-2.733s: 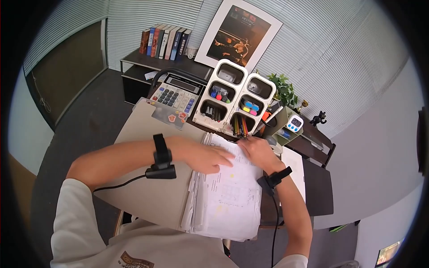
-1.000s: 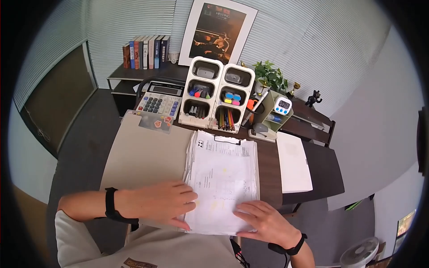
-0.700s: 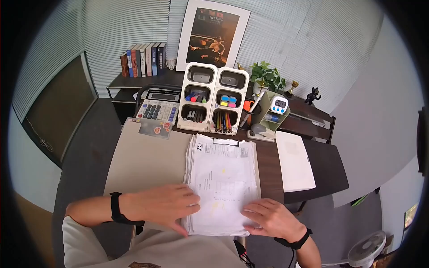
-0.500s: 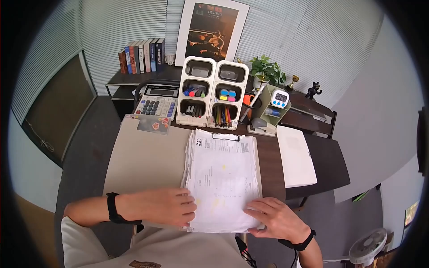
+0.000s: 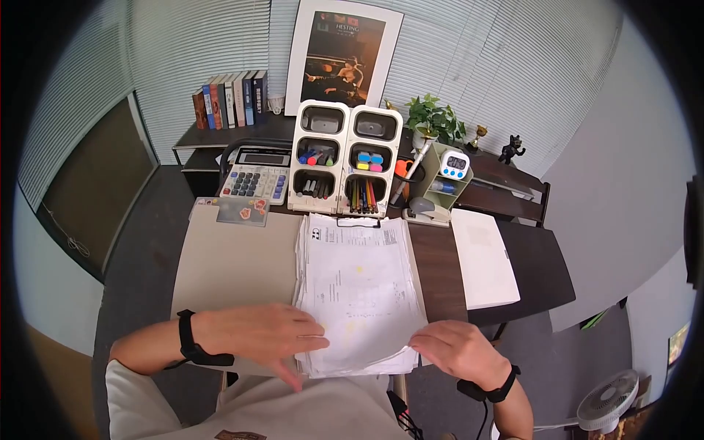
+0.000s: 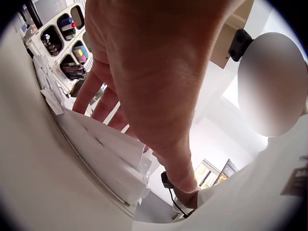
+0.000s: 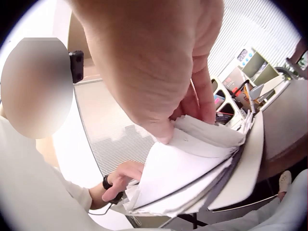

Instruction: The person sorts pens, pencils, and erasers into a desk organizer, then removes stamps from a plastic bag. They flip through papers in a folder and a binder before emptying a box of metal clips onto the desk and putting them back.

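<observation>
A thick stack of printed papers [image 5: 359, 286] lies on an open beige folder [image 5: 235, 260], clipped at its far edge. My left hand [image 5: 304, 341] rests flat on the stack's near left corner, fingers straight. In the left wrist view those fingers [image 6: 103, 94] lie stretched over the sheets [image 6: 101, 154]. My right hand [image 5: 427, 342] pinches the near right corner of the top sheets. The right wrist view shows its thumb [image 7: 161, 130] and fingers curling several sheets [image 7: 192, 159] up off the pile.
Behind the papers stand a white pen organizer [image 5: 341, 158], a calculator [image 5: 253, 180], a stapler [image 5: 422, 209] and a timer [image 5: 455, 165]. A white pad [image 5: 484, 257] lies to the right on the dark desk [image 5: 532, 271]. A fan [image 5: 605, 400] stands on the floor.
Both hands came from the stack's far edge to its near edge. In the last half second the right hand has lifted the near right corner of the top sheets.
</observation>
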A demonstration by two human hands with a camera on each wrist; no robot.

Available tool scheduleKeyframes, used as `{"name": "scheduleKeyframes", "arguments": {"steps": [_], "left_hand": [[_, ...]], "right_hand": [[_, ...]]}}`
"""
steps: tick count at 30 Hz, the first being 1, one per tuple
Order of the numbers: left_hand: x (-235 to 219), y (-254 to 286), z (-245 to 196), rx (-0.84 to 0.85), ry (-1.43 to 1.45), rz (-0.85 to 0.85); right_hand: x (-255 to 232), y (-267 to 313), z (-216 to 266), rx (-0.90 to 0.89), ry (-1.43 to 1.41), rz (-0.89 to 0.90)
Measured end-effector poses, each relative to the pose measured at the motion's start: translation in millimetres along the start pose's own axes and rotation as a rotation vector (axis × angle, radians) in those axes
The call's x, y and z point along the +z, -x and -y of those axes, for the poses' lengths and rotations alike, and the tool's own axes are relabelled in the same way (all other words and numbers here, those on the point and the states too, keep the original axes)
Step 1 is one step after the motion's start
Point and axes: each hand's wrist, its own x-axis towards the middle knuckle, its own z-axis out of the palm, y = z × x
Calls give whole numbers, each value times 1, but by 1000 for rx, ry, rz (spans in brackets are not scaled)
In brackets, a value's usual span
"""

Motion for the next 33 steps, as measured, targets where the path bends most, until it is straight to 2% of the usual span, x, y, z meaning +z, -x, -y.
{"name": "scheduleKeyframes", "arguments": {"steps": [4, 6, 8, 10, 12, 14, 15, 19, 21, 22, 24, 25, 26, 27, 28, 30, 32, 33], "left_hand": [[-12, -4, 2, -56, 72, -71], [-17, -6, 6, -114, 96, -150], [-25, -7, 10, -177, 51, -171], [-39, -10, 15, -245, 7, -197], [-57, -18, 23, -447, 62, -384], [-75, -28, 30, -475, 59, -442], [-82, -33, 32, -493, 54, -491], [-95, -37, 31, -623, 124, -420], [-85, -34, 37, -473, 142, -366], [-77, -32, 36, -474, 142, -362], [-53, -26, 28, -358, 218, -200], [-40, -22, 25, -354, 216, -191], [-26, -18, 23, -274, 218, -44], [-17, -14, 19, -190, 220, 103], [-13, -10, 15, -178, 222, 113], [-11, -3, 5, -67, 80, 77], [-18, 7, -2, -94, 151, 87], [-23, 14, -6, -164, 162, 44]], "right_hand": [[-17, -19, -3, 2, 22, -107], [-23, -27, -7, 116, -15, -214], [-27, -35, -13, 132, -11, -268], [-30, -41, -16, 202, -53, -408], [-35, -38, -21, 218, -97, -447], [-37, -33, -25, 349, -267, -649], [-37, -29, -27, 361, -365, -686], [-36, -14, -36, 447, -389, -675], [-32, -8, -40, 523, -461, -539], [-31, -7, -39, 525, -464, -541], [-27, -5, -34, 683, -490, -307], [-20, -3, -35, 663, -532, -265], [-13, -2, -33, 667, -557, -243], [-13, 1, -34, 675, -494, -103], [-12, 4, -34, 683, -431, 39], [-1, 15, -33, 657, -388, 45], [4, 25, -32, 907, -431, 277], [7, 28, -28, 992, -527, 230]]}}
